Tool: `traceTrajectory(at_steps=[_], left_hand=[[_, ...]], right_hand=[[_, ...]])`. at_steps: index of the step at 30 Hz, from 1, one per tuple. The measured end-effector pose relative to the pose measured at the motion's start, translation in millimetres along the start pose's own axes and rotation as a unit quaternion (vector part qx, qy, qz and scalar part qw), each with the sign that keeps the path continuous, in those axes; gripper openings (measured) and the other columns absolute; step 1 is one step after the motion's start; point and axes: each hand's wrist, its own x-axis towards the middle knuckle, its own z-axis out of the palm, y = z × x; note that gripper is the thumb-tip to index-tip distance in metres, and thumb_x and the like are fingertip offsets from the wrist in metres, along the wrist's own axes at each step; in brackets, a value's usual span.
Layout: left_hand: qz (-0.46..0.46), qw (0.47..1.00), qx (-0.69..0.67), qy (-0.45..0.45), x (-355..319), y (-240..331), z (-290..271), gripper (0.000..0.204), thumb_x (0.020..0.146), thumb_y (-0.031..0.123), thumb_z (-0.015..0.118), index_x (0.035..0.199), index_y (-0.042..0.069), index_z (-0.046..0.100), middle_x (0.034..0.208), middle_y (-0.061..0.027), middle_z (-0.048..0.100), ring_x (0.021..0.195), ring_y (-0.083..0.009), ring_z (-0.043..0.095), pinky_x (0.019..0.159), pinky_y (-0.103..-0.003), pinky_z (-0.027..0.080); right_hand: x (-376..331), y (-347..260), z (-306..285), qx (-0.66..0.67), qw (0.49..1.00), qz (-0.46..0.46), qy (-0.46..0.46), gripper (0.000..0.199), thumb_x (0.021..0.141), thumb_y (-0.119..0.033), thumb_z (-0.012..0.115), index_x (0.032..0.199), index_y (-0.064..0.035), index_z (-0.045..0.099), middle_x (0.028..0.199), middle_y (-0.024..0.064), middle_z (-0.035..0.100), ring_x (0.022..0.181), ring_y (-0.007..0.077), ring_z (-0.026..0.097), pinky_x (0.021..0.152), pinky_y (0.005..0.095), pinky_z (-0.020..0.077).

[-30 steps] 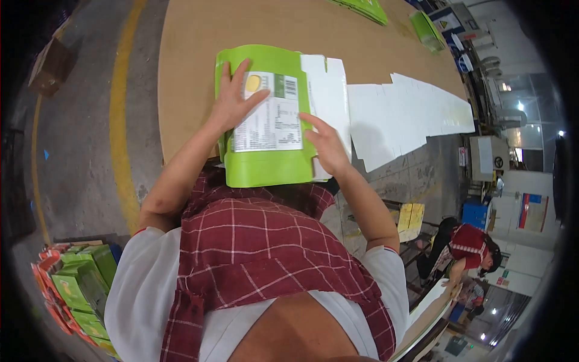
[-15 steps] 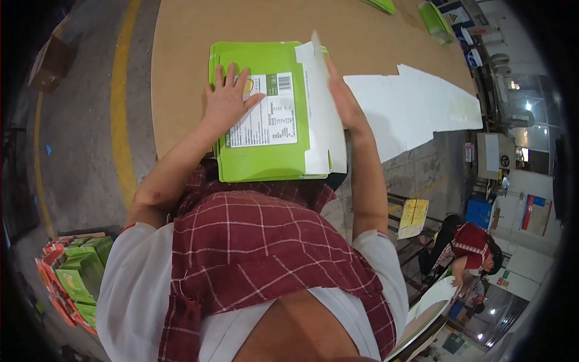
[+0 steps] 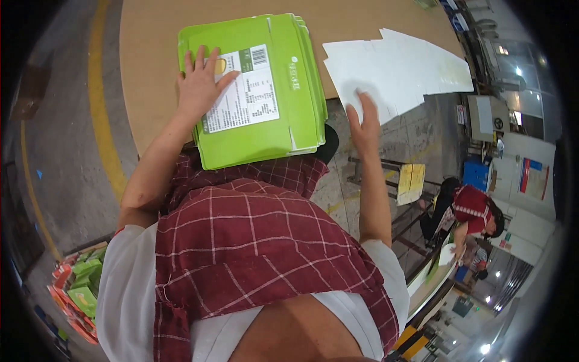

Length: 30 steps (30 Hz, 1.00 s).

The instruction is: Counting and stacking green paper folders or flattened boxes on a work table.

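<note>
Green cartons: one stack (image 3: 265, 90) of flattened green cartons, several layers showing at its right edge, exact count not readable; it lies on the table with its near edge overhanging the table toward the person.
Label: one white printed label (image 3: 244, 90) on the top carton of the stack.
White sheets: a loose pile of flat white cut-out sheets (image 3: 398, 66) just right of the green stack, number not clear, reaching past the table's right edge.
Left hand: one, the left hand (image 3: 199, 87), flat with fingers spread wide, pressing on the left part of the green stack, gripping nothing.
Right hand: one, the right hand (image 3: 365, 123), open with fingers straight, fingertips on the near edge of the white sheets, right of the green stack; holding nothing.
Table: one brown cardboard-coloured table (image 3: 151, 60) under the stack.
Floor: grey concrete floor (image 3: 60, 151) with a yellow line (image 3: 99, 90), left of the stack.
Crate: one crate (image 3: 78, 289) of green and orange packs, below left of the stack.
Other person: one person in red (image 3: 473, 208), well to the right of the stack.
</note>
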Motion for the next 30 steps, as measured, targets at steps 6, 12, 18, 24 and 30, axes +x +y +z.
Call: traceTrajectory(at_steps=[6,12,18,24,30], left_hand=[[0.000,0.999,-0.028,-0.027,2,7,-4,0.073,0.075,0.063,0.042,0.130,0.015,0.032,0.137,-0.0143,0.023,0.127,-0.0367,0.015,0.091,-0.059,0.025],[-0.005,1.000,0.001,-0.011,0,7,-7,0.072,0.076,0.062,0.042,0.130,0.014,0.032,0.137,-0.0135,0.024,0.128,-0.0335,0.015,0.092,-0.061,0.021],[-0.003,0.999,0.030,-0.012,3,15,-16,0.071,0.077,0.060,0.042,0.130,0.014,0.032,0.137,-0.0123,0.024,0.129,-0.0277,0.017,0.093,-0.061,0.020],[-0.029,0.952,-0.305,0.018,6,-10,2,0.058,0.086,0.049,0.034,0.131,0.013,0.029,0.136,-0.0138,0.025,0.127,-0.0270,0.022,0.099,-0.049,0.022],[-0.107,0.725,-0.677,-0.071,12,-20,-46,0.078,0.081,0.056,0.040,0.136,0.007,0.015,0.130,-0.0181,0.034,0.120,-0.0245,0.034,0.099,-0.031,0.027]], right_hand=[[9,58,27,-0.410,0.898,0.116,-0.105,0.059,0.077,-0.028,0.057,0.128,-0.0193,0.031,0.113,0.0202,0.048,0.098,0.0329,0.052,0.081,0.0451,0.0427],[20,-22,-33,-0.106,0.994,-0.035,-0.021,0.045,0.083,-0.014,0.048,0.126,-0.0143,0.037,0.064,0.0139,0.060,0.056,0.0201,0.057,0.053,0.0306,0.0440],[-5,-154,-94,0.493,0.856,-0.006,0.154,0.045,0.079,-0.005,0.046,0.121,0.0089,0.037,0.097,0.0209,0.057,0.077,0.0199,0.060,0.065,0.0222,0.0468],[10,-93,14,0.385,0.909,0.147,-0.053,0.034,0.082,-0.010,0.048,0.113,0.0047,0.049,0.102,0.0121,0.058,0.089,0.0141,0.055,0.078,0.0237,0.0432],[12,-99,51,0.313,0.941,0.077,-0.103,0.035,0.085,-0.006,0.043,0.118,0.0050,0.044,0.102,0.0089,0.057,0.085,0.0095,0.054,0.075,0.0211,0.0429]])
